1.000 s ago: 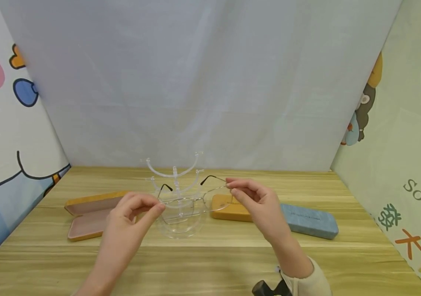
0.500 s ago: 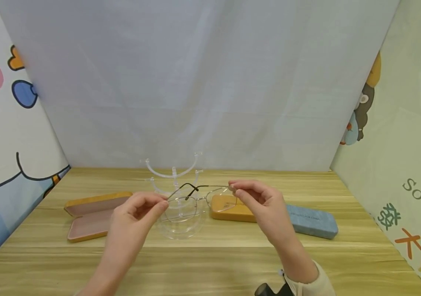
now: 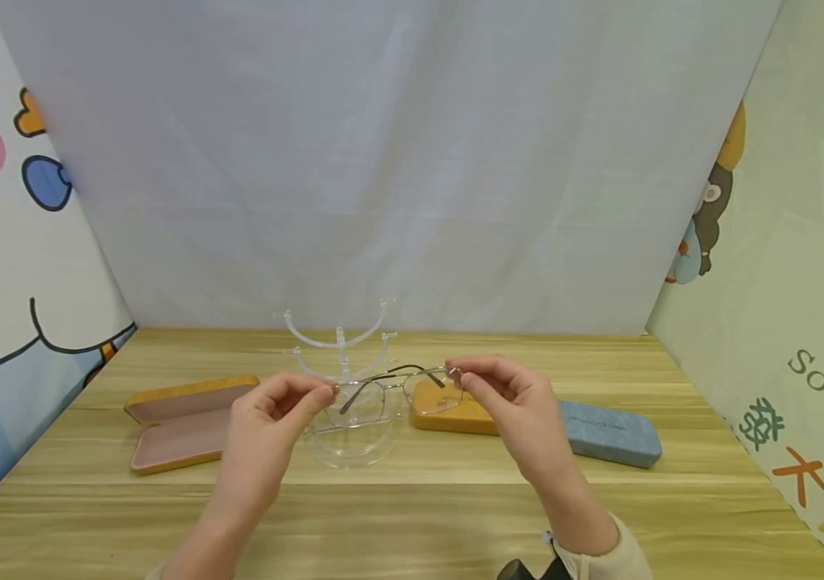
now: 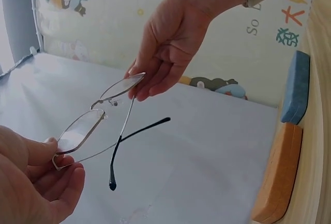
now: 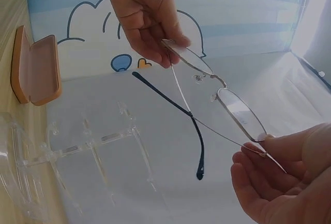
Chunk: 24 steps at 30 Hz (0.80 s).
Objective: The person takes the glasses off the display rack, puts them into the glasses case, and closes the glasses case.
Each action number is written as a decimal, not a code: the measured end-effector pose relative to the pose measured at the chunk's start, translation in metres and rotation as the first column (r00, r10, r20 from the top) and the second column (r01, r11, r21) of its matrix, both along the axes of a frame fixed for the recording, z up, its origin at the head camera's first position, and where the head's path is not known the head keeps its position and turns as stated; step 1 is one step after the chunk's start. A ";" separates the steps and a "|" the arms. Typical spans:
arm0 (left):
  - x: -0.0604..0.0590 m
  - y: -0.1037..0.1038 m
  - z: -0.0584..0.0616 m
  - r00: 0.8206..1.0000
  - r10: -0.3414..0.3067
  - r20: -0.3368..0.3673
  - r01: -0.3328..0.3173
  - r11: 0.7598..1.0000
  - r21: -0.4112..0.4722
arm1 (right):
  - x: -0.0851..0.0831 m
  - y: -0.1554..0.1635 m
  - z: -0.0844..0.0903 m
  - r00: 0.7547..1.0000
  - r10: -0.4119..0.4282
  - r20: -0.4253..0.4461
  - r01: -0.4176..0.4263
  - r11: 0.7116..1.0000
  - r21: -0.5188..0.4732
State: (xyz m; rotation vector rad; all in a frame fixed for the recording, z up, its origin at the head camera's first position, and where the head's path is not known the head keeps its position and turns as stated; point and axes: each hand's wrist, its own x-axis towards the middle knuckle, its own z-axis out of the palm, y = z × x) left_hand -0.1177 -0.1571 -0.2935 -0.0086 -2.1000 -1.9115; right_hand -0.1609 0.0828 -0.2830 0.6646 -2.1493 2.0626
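A pair of thin metal-framed eyeglasses (image 3: 395,386) is held up in front of the clear display stand. My left hand (image 3: 274,419) pinches the frame's left corner by the hinge, between thumb and fingers. At the opposite corner, my right hand (image 3: 516,411) pinches the other hinge the same way. Both temples are partly folded in, and their dark tips cross behind the lenses, as the left wrist view shows with the eyeglasses (image 4: 80,130) seen from the side. In the right wrist view the crossed temples (image 5: 192,114) hang between the two hands.
Behind the eyeglasses stands a clear tiered display stand (image 3: 342,342) with curved arms. An open orange glasses case (image 3: 180,439) lies at the left. A closed orange case (image 3: 448,411) and a closed blue case (image 3: 610,435) lie at the right on the wooden table (image 3: 397,524).
The temples have swung inward from standing out behind the frame to lying crossed behind the lenses. My left hand has shifted slightly to the right; both hands keep their hold.
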 end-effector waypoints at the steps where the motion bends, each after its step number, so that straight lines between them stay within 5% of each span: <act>1: -0.001 0.000 -0.001 1.000 -0.005 -0.006 0.005 1.000 0.006 | 0.000 0.000 0.000 1.000 -0.009 0.004 0.009 1.000 0.005; 8: -0.005 0.000 -0.006 0.999 -0.026 -0.048 0.029 0.998 0.055 | -0.002 -0.002 -0.003 0.999 -0.037 0.015 0.036 0.999 0.021; 24: -0.013 -0.006 -0.017 0.995 -0.033 -0.095 0.044 0.992 0.118 | -0.007 -0.010 -0.014 0.994 0.051 0.099 -0.040 0.994 -0.105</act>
